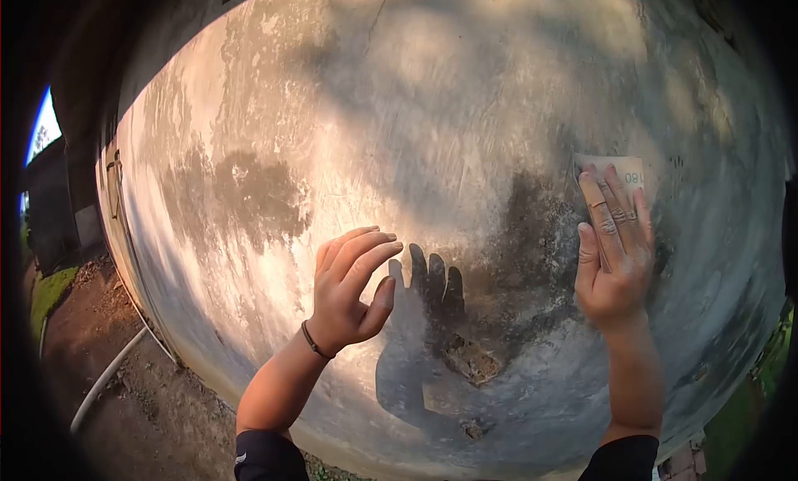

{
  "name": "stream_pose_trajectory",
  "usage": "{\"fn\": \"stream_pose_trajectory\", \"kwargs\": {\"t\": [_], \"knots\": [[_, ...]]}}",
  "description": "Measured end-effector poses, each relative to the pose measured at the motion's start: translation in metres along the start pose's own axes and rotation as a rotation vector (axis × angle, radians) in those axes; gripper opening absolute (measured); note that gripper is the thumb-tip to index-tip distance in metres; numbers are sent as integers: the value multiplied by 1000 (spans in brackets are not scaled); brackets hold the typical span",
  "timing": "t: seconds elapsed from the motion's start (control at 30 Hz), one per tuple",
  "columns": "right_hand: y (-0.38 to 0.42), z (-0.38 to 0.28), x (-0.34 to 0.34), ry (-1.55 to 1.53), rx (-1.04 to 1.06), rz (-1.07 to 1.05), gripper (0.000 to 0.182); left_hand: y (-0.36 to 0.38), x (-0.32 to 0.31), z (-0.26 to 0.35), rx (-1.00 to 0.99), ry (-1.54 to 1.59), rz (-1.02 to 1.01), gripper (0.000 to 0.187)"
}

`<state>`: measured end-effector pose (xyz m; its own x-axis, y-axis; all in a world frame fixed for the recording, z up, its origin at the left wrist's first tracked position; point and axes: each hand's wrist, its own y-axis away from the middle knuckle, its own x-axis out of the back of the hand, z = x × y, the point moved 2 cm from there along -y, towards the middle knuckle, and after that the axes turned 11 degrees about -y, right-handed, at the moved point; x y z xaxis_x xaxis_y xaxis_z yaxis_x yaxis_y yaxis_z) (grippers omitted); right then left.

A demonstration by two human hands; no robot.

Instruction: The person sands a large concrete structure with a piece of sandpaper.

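Observation:
A broad grey plastered wall [399,90] fills most of the view, patchy and worn. My right hand [617,257] presses a sheet of sandpaper [633,172] flat against it, fingers extended over the sheet and pale with dust. The number 180 shows upside down on the sheet's upper right corner. My left hand [353,286] is raised in front of the wall, its fingers bent and apart, holding nothing. It casts a dark shadow on the plaster to its right. Whether its fingertips touch the wall is hard to tell.
Below the middle, the wall has a rough chipped hole [472,360] and a smaller pit [474,429]. Bare soil [166,398] with a pale pipe [106,377] lies at lower left. Grass [736,431] and some bricks [688,463] show at lower right.

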<state>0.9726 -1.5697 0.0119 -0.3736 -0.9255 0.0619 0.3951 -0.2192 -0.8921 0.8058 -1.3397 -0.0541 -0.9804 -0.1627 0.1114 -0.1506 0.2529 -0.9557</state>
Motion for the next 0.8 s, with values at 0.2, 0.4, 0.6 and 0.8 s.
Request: {"fn": "stream_pose_trajectory", "kwargs": {"t": [0.2, 0.4, 0.6, 0.8], "knots": [[-75, 10, -52, 261, -43, -53, 38, -28, 0, -67, -13, -54, 170, 38], [-73, 22, -74, 256, -11, -62, 40, -4, -37, -84, -105, -150, 386, 46], [-67, 26, -65, 190, -16, -86, 41, -39, -32, -63, -60, -266, 261, 47], [-159, 34, -92, 246, -69, -56, 41, -109, -37, -75, 46, -277, 387, 58]]}}
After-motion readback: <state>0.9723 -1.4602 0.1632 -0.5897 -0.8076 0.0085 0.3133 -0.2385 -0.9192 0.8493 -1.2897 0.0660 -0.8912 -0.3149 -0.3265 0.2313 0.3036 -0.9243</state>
